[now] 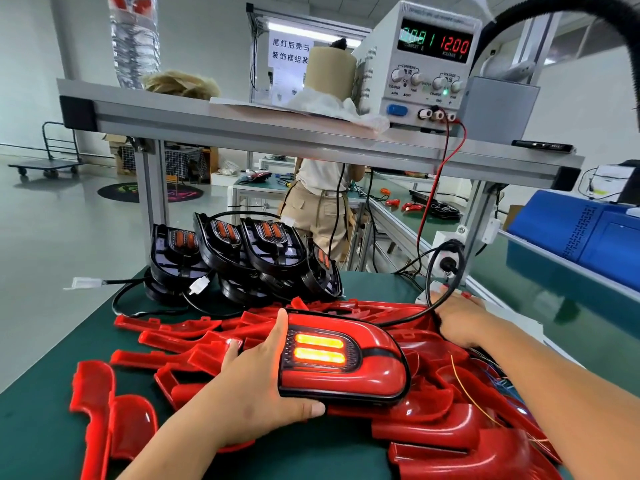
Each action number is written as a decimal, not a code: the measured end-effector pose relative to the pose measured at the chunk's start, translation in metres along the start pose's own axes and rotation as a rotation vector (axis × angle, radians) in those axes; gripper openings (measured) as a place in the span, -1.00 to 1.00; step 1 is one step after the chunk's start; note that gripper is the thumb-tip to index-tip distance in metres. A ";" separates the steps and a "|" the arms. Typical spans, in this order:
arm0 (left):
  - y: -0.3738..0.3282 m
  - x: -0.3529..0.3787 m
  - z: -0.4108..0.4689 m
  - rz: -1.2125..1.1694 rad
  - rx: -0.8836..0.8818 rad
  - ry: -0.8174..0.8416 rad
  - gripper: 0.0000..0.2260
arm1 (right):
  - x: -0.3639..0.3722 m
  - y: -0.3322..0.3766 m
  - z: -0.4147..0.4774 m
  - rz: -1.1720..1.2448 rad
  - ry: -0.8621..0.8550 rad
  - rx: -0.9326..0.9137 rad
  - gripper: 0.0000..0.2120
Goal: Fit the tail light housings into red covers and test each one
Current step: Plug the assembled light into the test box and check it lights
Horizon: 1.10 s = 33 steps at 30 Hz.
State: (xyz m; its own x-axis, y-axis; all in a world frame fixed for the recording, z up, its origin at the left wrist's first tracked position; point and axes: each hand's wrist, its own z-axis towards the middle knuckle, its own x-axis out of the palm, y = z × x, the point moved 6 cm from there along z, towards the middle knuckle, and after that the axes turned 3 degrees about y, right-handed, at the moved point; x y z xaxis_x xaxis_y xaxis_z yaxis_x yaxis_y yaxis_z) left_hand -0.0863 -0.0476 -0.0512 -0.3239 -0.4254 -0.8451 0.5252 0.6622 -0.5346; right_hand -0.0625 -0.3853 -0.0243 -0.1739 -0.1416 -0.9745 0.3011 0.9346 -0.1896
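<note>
My left hand (256, 386) grips the lit tail light (374, 372) by its left end, thumb on the near edge, forefinger along the far edge. The light rests on the heap of red covers (187, 344) on the bench (41, 431). My right hand (460, 320) is at the black cable (412, 317), fingers curled under; whether they're gripping, I can't tell. Bare housings (242, 258) stand beyond.

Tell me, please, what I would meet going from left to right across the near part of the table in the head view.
A loose red cover → left hand → lit tail light → right hand.
</note>
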 end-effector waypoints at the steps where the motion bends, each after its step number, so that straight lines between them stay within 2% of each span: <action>1: 0.000 0.000 0.000 0.002 -0.001 -0.001 0.15 | 0.000 0.000 0.000 -0.008 0.005 0.002 -0.44; 5: 0.001 0.001 0.000 0.003 -0.005 -0.007 0.11 | 0.001 0.001 -0.001 -0.032 0.032 0.012 -0.40; 15: 0.000 0.002 0.001 0.009 0.000 -0.012 0.10 | -0.004 0.006 -0.006 -0.088 0.016 -0.002 -0.45; 21: -0.001 0.002 0.000 0.021 -0.020 -0.026 0.14 | -0.001 0.004 -0.003 -0.062 0.025 0.008 -0.40; 24: -0.001 0.003 0.001 0.029 -0.020 -0.026 0.14 | 0.000 0.000 -0.003 0.032 0.022 0.008 -0.44; 27: -0.001 0.004 0.001 0.023 -0.013 -0.027 0.10 | -0.004 -0.018 -0.009 0.239 -0.044 0.030 -0.74; 30: 0.000 0.005 0.002 0.043 -0.021 -0.027 0.10 | -0.010 -0.046 -0.025 0.521 -0.153 0.063 -0.76; 33: 0.003 0.006 0.004 0.059 -0.036 -0.022 0.10 | -0.008 -0.074 -0.045 0.645 -0.236 0.129 -0.81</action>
State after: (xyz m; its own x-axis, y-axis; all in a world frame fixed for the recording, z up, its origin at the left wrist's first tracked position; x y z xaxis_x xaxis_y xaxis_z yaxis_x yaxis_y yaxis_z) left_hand -0.0837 -0.0504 -0.0574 -0.2756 -0.3983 -0.8749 0.5136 0.7083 -0.4843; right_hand -0.1257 -0.4385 0.0031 0.2808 0.3478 -0.8945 0.3872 0.8118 0.4372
